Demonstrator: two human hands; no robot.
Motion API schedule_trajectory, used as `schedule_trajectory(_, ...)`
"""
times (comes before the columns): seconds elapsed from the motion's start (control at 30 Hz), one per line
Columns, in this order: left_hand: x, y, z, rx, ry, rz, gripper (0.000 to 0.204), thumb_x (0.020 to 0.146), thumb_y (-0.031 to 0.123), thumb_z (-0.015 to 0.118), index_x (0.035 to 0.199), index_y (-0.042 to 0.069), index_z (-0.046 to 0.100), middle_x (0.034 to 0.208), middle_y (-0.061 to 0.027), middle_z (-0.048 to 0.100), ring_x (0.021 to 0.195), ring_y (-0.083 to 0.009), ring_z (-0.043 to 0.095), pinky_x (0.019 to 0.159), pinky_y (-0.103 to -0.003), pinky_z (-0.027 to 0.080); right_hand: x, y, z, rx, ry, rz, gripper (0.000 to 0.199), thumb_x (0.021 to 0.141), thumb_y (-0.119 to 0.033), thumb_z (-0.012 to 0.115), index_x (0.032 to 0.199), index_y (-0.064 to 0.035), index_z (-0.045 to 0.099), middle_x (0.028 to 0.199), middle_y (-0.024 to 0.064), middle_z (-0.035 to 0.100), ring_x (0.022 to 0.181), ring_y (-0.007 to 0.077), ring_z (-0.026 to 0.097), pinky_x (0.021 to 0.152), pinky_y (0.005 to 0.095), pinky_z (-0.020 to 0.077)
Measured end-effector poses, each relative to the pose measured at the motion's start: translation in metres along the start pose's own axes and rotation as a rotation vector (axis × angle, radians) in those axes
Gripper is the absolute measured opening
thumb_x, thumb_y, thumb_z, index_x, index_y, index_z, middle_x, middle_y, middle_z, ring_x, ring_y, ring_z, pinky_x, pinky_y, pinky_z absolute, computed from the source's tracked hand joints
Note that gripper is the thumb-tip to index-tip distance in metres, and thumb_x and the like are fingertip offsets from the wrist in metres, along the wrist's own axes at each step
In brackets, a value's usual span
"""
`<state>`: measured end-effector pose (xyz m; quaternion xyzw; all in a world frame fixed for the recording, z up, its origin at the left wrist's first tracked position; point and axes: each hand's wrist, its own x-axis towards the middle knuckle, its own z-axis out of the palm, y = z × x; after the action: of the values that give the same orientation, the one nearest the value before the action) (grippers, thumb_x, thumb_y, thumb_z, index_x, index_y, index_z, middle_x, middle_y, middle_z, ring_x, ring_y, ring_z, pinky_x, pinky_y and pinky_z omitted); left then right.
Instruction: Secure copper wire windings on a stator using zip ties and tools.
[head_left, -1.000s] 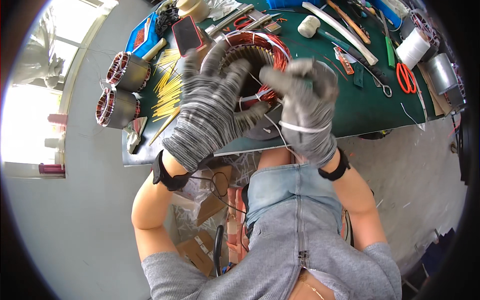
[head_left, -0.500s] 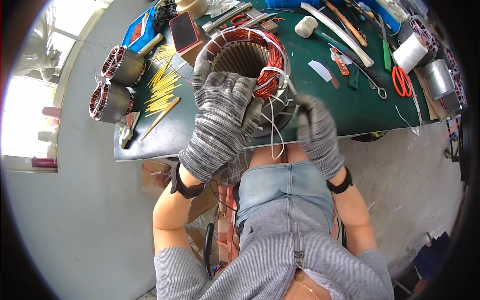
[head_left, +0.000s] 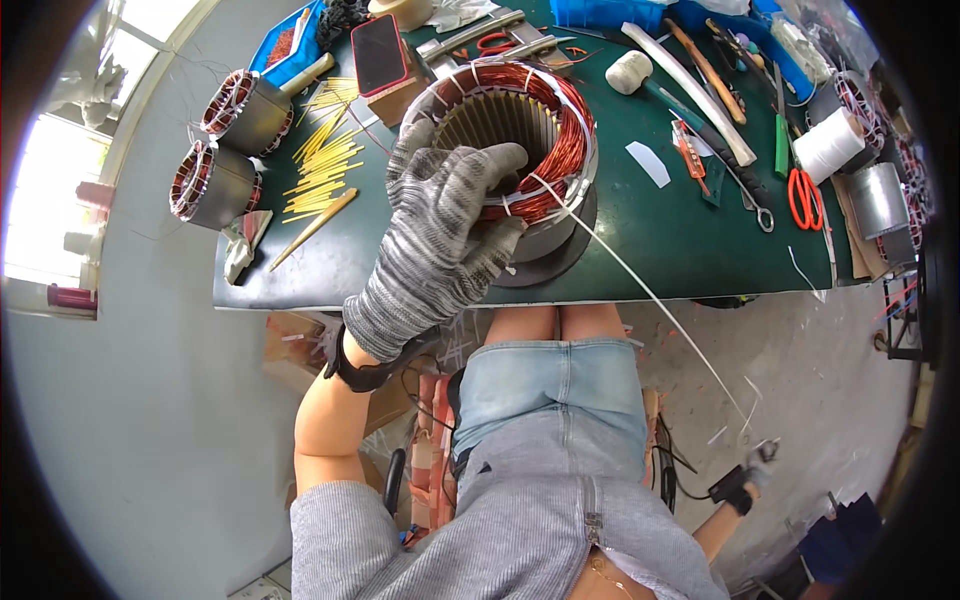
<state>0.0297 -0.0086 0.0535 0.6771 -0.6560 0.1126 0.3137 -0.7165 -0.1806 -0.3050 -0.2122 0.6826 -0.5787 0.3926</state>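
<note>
Near the front edge of the green table (head_left: 690, 250), the large stator (head_left: 515, 150) stands on a round dark base, its copper windings ringed around the slotted core. The left hand (head_left: 440, 235), in a grey striped glove, lies pressed on the near-left rim of the stator, fingers spread over the copper coil and thumb curled against the winding; it clamps the coil rather than closing into a fist. From just right of that hand a white cord (head_left: 640, 285) runs taut, down and to the right, off the table edge and past the knees. At its far end the right hand (head_left: 760, 462), small at the lower right and well apart from the table, is drawn out low beside the body; it seems closed on the cord, though it is too small to be sure.

Left of the stator lie yellow sticks (head_left: 325, 165) and two smaller stators (head_left: 225, 145) at the table's left edge. To the right, bare green surface stays open between the stator and the red scissors (head_left: 803, 195) and white spool (head_left: 828, 145).
</note>
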Motion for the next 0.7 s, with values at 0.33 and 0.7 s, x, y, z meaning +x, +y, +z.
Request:
schedule_trajectory(0.33, -0.011, 0.001, -0.002, -0.004, 0.137, 0.057, 0.026, 0.068, -0.001, 0.069, 0.091, 0.01, 0.066, 0.094, -0.0058, 0.065, 0.095, -0.0252, 0.06, 0.103, -0.045, 0.033, -0.486, -0.198, 0.403, -0.181, -1.14, -1.274, 0.018, 0.078, -0.01, 0.066, 0.096, -0.0063, 0.063, 0.095, 0.009, 0.062, 0.089, 0.0263, 0.058, 0.081, 0.0339, 0.0465)
schedule_trajectory(0.7, -0.019, -0.012, 0.007, -0.023, 0.136, 0.067, 0.026, 0.074, 0.016, 0.066, 0.1, 0.013, 0.064, 0.1, -0.0047, 0.06, 0.102, -0.0286, 0.053, 0.1, -0.047, 0.032, -0.487, -0.246, 0.394, -0.14, -2.026, -0.072, 0.023, 0.096, -0.019, 0.05, 0.112, -0.0058, 0.06, 0.084, 0.0023, 0.059, 0.051, 0.0031, 0.044, 0.046, 0.0184, 0.0352)
